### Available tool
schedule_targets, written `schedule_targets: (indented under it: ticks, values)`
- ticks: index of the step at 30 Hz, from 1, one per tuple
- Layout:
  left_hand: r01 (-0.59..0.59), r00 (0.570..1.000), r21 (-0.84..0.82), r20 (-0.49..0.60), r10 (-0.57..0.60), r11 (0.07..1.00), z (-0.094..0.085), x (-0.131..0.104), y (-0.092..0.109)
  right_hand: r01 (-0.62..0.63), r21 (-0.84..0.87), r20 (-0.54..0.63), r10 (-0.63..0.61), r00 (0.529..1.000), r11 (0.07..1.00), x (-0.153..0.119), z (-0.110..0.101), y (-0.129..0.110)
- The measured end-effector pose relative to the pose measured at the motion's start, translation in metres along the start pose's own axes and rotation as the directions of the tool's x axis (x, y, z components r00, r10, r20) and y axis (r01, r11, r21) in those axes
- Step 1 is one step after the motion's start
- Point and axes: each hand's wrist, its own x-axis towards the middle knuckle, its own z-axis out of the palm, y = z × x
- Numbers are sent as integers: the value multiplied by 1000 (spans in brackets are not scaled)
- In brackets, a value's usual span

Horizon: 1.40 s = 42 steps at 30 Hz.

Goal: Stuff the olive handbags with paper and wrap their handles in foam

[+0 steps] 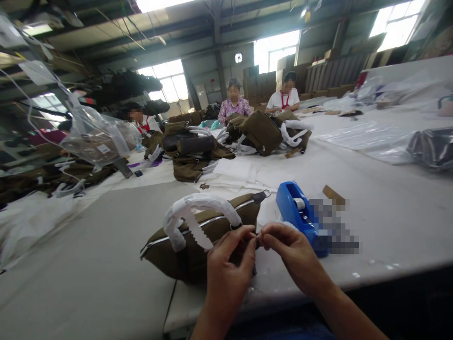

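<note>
Plastic bag [101, 141]: clear, at ten o'clock from where your hands meet, above the floor side of the desk [106, 245].
Handbag [208, 231]: olive, silver zipper, lying at nine o'clock on the desk, against your left hand.
Handles [212, 202]: wrapped in white, arching over the zipper; a loose white strip hangs between them.
Bag pile [198, 146]: olive and dark, eleven o'clock, farther back.
Left hand [230, 267]: at the handbag's right end; your thumb and forefinger are together, clamped on a small piece [257, 242], too small to identify.
Person [234, 108]: patterned top, near twelve o'clock, behind the bags.
Right hand [293, 252]: your thumb and forefinger pinch the same small piece, meeting the left fingertips.
Tape dispenser [295, 212]: blue, two o'clock, just beyond your right hand.
Cardboard strip [333, 194]: brown, two o'clock, past the tape dispenser.
</note>
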Motion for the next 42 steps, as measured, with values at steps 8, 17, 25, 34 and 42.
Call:
schedule_targets:
  ticks: [8,17,25,34,42]
  values:
    - [-24,1000,44,10,24,999,-2,-2,-3,167,-286,-13,-178,984,944,-2,2,-6]
    - [-79,997,120,27,76,990,-6,-2,-4,314,-496,31,-345,938,809,-4,3,-9]
    - [-178,984,259,37,174,949,-5,-4,-4,532,-656,214,-544,811,535,-5,3,-15]
    - [-142,986,224,-57,158,964,5,-11,-10,571,-692,230,-614,755,442,-7,12,-13]
    - [-97,990,214,-82,117,972,-2,-15,-17,491,-634,160,-520,839,598,-9,7,-5]
